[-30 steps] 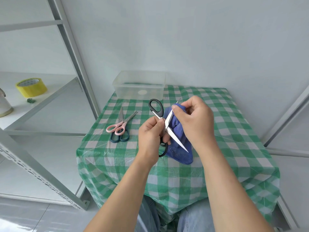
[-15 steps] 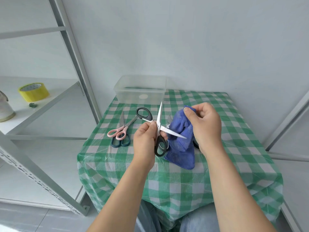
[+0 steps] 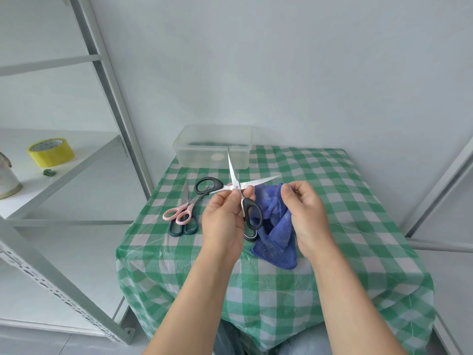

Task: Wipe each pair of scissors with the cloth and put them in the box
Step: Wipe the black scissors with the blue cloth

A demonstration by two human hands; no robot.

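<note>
The left hand (image 3: 224, 216) pinched the opened black-handled scissors (image 3: 236, 190) at the pivot; the right hand (image 3: 305, 213) gripped the blue cloth (image 3: 276, 226).

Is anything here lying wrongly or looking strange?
Only one thing: the black-handled scissors in the left hand are spread wide open, one bare blade pointing up, the other toward the right hand holding the blue cloth. Nothing looks spilled or broken.
</note>
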